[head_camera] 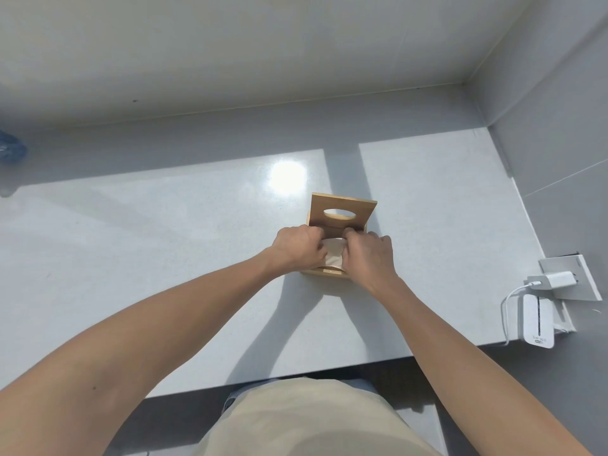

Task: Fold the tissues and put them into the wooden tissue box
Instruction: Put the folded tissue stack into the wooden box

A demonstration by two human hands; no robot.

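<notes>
Both grips, left hand (301,246) and right hand (368,255), press tissues (334,251) into wooden tissue box (325,273) (lid (342,210) raised).

Bright overhead glare on countertop (288,174), soft arm shadows, edges perhaps warped

White countertop (164,258) under hands, glare spot just beyond them; white charger (559,280) plugged into wall socket plate (582,284), well right of right hand; white cable (506,301) looping down from charger to white upright device (537,320) at counter's right edge; blue blurred object (11,149) far left of left hand, identity unclear; grey wall (263,54) beyond
</notes>
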